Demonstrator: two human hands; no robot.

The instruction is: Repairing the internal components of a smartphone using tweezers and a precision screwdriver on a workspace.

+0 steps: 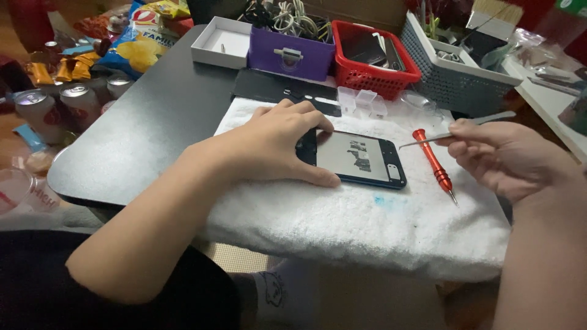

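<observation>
A white towel (367, 226) covers the near end of a black table (153, 134). On it, the left hand (275, 143) presses down on an open phone (361, 160). The right hand (501, 156) pinches thin tweezers (452, 131) beside a red screwdriver (433, 160). Farther back stand a purple box (290, 55), a red basket (373, 67) and a grey basket (458, 76). Cans (58, 104) sit off to the left.

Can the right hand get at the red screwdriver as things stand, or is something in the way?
Probably yes, but not freely. The red screwdriver lies bare on the white towel, just beside the right hand, with nothing across it. That hand is pinching metal tweezers, so it would likely have to put them down first.
</observation>
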